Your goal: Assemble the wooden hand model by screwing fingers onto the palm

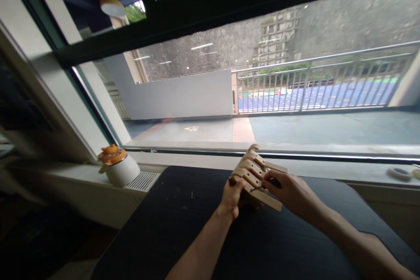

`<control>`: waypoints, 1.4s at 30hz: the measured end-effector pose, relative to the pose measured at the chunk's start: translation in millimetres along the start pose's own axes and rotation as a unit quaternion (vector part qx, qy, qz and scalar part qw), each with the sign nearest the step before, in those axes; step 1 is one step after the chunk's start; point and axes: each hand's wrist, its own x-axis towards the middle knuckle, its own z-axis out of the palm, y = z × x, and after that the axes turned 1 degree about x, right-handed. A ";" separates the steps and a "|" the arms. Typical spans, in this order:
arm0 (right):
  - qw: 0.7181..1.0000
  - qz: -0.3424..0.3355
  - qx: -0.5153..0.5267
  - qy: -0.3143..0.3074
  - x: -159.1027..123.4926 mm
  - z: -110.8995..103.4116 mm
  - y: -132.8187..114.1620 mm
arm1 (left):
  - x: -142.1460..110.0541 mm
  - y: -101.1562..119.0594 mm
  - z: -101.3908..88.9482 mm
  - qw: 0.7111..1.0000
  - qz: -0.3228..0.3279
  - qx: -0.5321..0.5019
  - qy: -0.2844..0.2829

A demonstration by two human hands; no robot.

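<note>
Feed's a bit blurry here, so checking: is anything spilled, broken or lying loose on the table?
One small loose piece, maybe a screw, lies on the black table left of the left hand, plus faint specks. The wooden model looks intact.

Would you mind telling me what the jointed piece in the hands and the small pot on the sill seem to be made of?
The jointed piece looks like pale, unfinished wood: tan, matte, with squared blocks and slats. The small pot looks like glazed ceramic or glossy plastic, white-bodied with an orange lid; its soft sheen leaves that open.

A pale, bare wooden assembly [254, 175] is resting on a matt black tabletop [183, 227], beside a glossy white ceramic pot [122, 170].
</note>
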 end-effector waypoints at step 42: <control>0.974 -0.175 -0.085 0.118 15.7 129.7 -40.4 | 16.7 36.0 -110.7 0.911 0.352 0.194 0.089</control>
